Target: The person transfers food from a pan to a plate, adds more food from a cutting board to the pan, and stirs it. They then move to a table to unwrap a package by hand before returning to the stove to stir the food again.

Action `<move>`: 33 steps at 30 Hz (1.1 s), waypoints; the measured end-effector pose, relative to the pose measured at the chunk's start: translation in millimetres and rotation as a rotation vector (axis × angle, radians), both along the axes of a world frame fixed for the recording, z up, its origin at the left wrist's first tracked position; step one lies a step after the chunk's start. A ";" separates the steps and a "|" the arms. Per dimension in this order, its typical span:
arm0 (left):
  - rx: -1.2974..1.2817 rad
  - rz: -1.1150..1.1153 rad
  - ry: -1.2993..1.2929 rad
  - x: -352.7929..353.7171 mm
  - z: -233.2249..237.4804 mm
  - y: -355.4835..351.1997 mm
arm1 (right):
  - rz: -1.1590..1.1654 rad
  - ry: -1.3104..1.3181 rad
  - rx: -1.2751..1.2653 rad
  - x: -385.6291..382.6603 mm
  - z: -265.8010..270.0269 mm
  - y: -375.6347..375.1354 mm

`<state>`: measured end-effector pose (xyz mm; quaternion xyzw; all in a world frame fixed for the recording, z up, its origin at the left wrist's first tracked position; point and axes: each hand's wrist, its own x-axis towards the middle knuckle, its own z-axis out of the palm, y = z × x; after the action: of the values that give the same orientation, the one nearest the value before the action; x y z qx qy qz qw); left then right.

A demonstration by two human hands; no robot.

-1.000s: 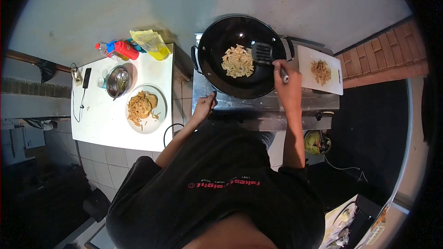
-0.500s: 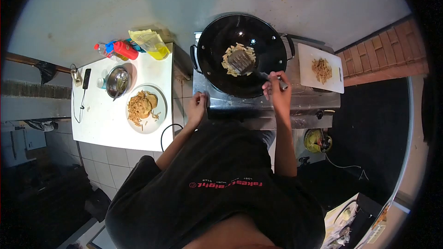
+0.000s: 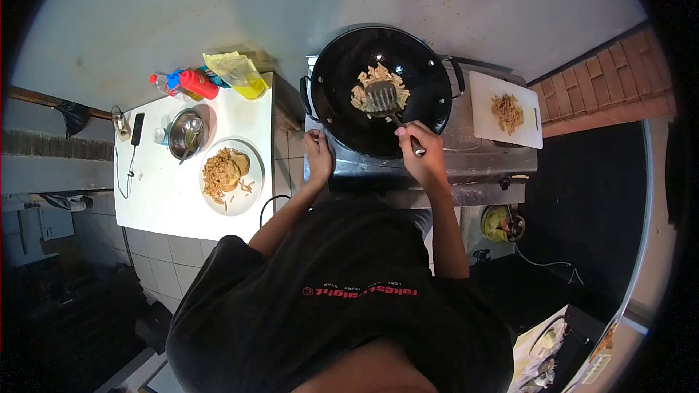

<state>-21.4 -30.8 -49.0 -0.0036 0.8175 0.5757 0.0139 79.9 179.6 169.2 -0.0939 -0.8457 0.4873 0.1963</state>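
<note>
My right hand (image 3: 422,151) is closed round the handle of a slotted spatula (image 3: 383,97). The spatula's head presses on pale brown strips of food (image 3: 378,74) in the bottom of a black wok (image 3: 342,118). The wok has two side handles and sits on a steel stove (image 3: 451,167). At the stove's front left corner rests my left hand (image 3: 317,154), holding nothing, its fingers laid on the metal near the wok's left handle. More chopped strips (image 3: 507,113) lie on a white cutting board (image 3: 486,122) to the right of the wok.
On the left, a white table (image 3: 156,204) bears a plate (image 3: 255,175) of food, a metal bowl (image 3: 175,147) with a spoon, a red bottle (image 3: 198,84), a yellow pouch (image 3: 244,76) and a phone (image 3: 137,128). A green gas cylinder (image 3: 496,225) stands below the stove's right side.
My right hand has moved left and a little toward me, its grip on the spatula now fuller. The spatula's head has turned among the strips. My left hand has shifted slightly right and forward.
</note>
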 end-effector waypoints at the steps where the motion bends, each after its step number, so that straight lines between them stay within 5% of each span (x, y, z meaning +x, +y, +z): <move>1: -0.064 0.019 0.012 4.1 -1.3 5.0 | 0.000 0.000 0.000 -1.4 1.0 -0.7; 18: -0.116 0.050 -0.013 10.1 24.7 9.3 | -0.146 -0.061 -0.221 -16.1 0.3 3.1; 33: -0.190 0.032 -0.029 12.3 34.9 7.5 | -0.126 -0.105 -0.140 -14.4 20.0 1.7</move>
<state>-9.1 -23.3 -14.1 -0.0261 0.8681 0.4954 0.0162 65.4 181.3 189.1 -0.1857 -0.8113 0.5261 0.1750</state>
